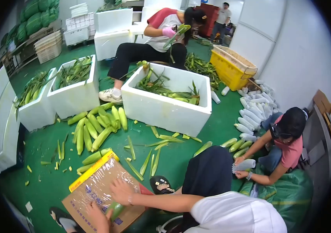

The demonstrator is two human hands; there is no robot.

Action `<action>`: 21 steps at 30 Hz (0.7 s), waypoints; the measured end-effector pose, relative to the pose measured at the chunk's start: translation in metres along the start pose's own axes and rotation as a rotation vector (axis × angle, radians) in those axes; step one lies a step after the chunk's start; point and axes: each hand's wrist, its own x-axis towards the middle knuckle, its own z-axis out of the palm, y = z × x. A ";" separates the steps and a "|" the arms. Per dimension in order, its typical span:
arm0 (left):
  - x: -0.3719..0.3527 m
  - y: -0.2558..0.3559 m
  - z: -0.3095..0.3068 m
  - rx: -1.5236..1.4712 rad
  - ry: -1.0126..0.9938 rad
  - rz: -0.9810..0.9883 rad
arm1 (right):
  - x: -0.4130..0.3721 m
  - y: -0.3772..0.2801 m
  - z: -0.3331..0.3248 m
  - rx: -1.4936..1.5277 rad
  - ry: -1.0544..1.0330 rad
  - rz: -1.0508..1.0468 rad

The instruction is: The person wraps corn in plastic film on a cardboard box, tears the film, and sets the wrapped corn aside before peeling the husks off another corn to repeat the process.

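Observation:
A brown cardboard box (76, 204) with printed lettering stands tilted between my legs, with clear plastic film (105, 171) spread over its top. My right hand (122, 191) lies on the film with its fingers stretched out. Nearer to me, my left hand (97, 216) rests on the film and box, thumb apart from the fingers. Between the two hands a green ear of corn (116, 209) lies on the box, partly hidden by my right wrist. A yellow strip (91, 171) runs along the box's far edge. Just beyond it are piled husk-on ears of corn (93, 130).
White foam boxes (165, 110) of husks and corn stand ahead and left. A person in pink gloves (169, 32) sits behind one, handling an ear. At right, another person (289, 147) holds a netted ear beside many white-wrapped ears (254, 110). Husk scraps litter the green floor (41, 147).

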 end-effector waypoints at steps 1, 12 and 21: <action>0.002 -0.002 -0.007 0.067 0.025 -0.049 | 0.029 -0.006 -0.004 -0.064 -0.087 0.027; -0.041 -0.044 0.123 -1.059 -0.144 -0.579 | 0.073 -0.002 0.066 0.310 -0.978 -0.672; -0.091 0.076 0.060 -1.855 -0.645 -0.990 | -0.017 0.011 0.050 0.324 -0.582 -0.596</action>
